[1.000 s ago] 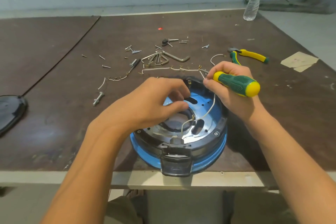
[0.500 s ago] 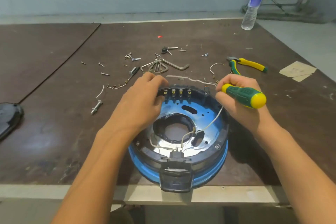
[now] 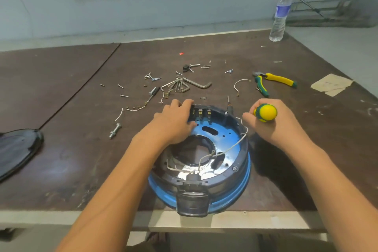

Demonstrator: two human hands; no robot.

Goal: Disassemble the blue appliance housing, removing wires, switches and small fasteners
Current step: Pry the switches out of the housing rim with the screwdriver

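The round blue appliance housing point(image 3: 235, 186) lies open side up at the table's near edge, its dark latch facing me. A white wire point(image 3: 231, 148) runs from the latch area up to the right rim. A row of brass switch terminals point(image 3: 200, 113) sits at the far rim. My left hand point(image 3: 176, 124) grips the far left rim beside the terminals, fingers curled over the edge. My right hand point(image 3: 274, 122) holds a green and yellow screwdriver point(image 3: 265, 112), its handle end facing me, with its tip past the housing's far right rim.
Loose screws point(image 3: 152, 76), hex keys point(image 3: 184, 85), a bolt point(image 3: 115, 131) and wire offcuts point(image 3: 239, 85) lie scattered behind the housing. Yellow-green pliers point(image 3: 272, 82) lie at the right, a water bottle point(image 3: 280, 14) at the far right, paper point(image 3: 331, 86) beyond. A black cover point(image 3: 16, 149) lies left.
My left hand moved from inside the housing to its far left rim. My right hand turned the screwdriver so the handle end faces me, its tip pointing away past the far rim.
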